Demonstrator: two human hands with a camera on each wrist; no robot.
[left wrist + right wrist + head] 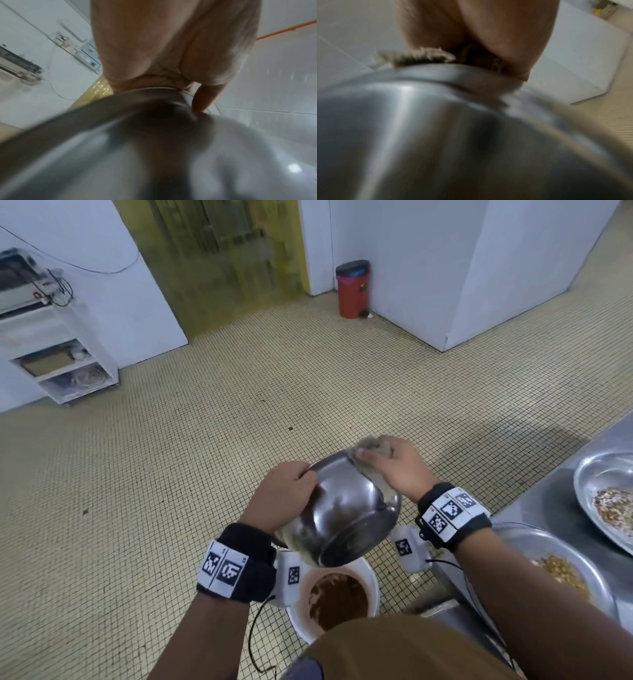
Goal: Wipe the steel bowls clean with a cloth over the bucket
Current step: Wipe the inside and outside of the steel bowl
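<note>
A steel bowl (342, 508) is held tilted, its opening facing away from me, above a white bucket (371, 577) of brown slop. My left hand (284, 494) grips the bowl's left rim, fingers curled over the edge. My right hand (390, 467) holds a frayed grey-brown cloth (373, 448) against the far right rim. In the left wrist view the left hand (164, 54) clasps the blurred bowl (154, 155). In the right wrist view the cloth (416, 56) sits pinched on the bowl (436, 135) rim under the right hand (488, 33).
A steel counter (561, 494) at right carries two steel bowls (582, 570) (589, 474) with food scraps. The tiled floor (239, 422) stretches ahead. A red pedal bin (352, 289) stands by the far wall, a white shelf unit (65, 357) at left.
</note>
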